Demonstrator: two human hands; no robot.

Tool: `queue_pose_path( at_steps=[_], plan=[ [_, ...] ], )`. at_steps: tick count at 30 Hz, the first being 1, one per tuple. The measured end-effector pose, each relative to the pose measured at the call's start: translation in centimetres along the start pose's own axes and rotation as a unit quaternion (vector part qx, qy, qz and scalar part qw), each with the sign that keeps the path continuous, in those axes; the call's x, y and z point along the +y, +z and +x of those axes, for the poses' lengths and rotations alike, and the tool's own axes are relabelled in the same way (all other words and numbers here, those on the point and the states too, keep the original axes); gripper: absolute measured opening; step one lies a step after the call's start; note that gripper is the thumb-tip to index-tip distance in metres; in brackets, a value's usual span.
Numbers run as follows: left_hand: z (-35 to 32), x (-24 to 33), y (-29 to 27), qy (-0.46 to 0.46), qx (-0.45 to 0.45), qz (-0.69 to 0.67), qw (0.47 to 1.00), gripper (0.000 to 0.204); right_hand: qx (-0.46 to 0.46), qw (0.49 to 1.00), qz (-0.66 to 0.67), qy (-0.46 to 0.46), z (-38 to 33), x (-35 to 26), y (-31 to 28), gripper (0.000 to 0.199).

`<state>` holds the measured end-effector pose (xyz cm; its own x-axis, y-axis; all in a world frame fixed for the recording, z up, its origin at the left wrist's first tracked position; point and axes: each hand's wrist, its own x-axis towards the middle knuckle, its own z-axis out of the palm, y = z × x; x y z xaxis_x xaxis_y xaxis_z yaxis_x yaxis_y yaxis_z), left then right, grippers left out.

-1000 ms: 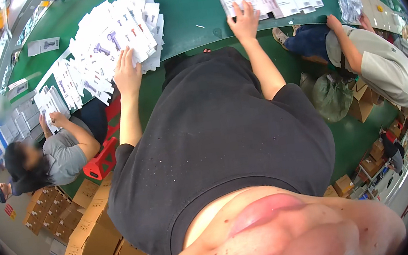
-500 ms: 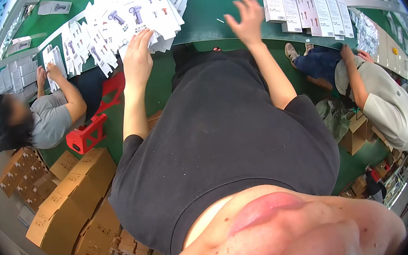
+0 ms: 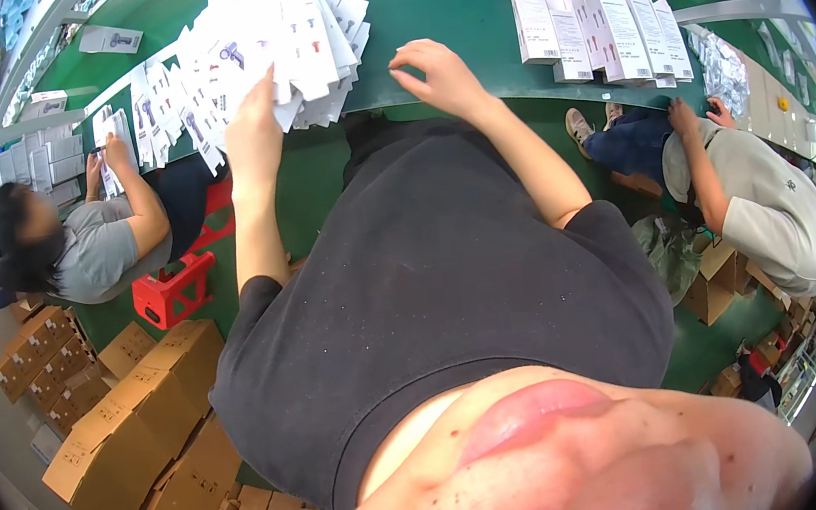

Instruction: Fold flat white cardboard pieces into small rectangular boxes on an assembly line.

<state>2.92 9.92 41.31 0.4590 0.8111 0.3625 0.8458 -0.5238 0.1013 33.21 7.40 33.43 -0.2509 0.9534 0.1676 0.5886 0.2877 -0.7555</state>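
Note:
A heaped fan of flat white printed cartons (image 3: 308, 40) covers the left-centre of the green workbench (image 3: 455, 3). My left hand (image 3: 254, 131) is at the near edge of this heap, its fingers closed on the edge of a flat carton, with the fingertips partly lost in glare. Over the bench to the right of the heap, my right hand (image 3: 440, 77) holds nothing; its fingers are bent and the thumb stands apart from them. Farther right, several made-up white boxes (image 3: 609, 31) stand in a row near the bench's front edge.
One co-worker (image 3: 104, 234) handles white cartons at the left, near a red stool (image 3: 175, 290). Another person (image 3: 763, 194) works at the right bench end. Brown shipping boxes (image 3: 135, 417) are stacked behind on the left. A single white box (image 3: 110, 39) lies at the far left.
My right hand has moved left toward the heap, its fingers now more bent. My left hand has shifted slightly left and nearer, its fingers drawn together at the heap's edge.

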Motion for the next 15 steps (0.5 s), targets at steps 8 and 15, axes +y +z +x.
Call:
queue_pose_path(
  at_steps=[8,15],
  plan=[
    [4.9,6.6,-5.8,-0.116,0.174,-0.159,0.965,0.044,0.291,0.930,-0.111,-0.195,4.4,-8.4,-4.9,0.060],
    [7.0,8.4,-4.3,-0.177,-0.059,-0.611,0.770,0.050,0.280,0.915,-0.192,-0.218,4.9,-10.2,-7.6,0.078]
  ],
)
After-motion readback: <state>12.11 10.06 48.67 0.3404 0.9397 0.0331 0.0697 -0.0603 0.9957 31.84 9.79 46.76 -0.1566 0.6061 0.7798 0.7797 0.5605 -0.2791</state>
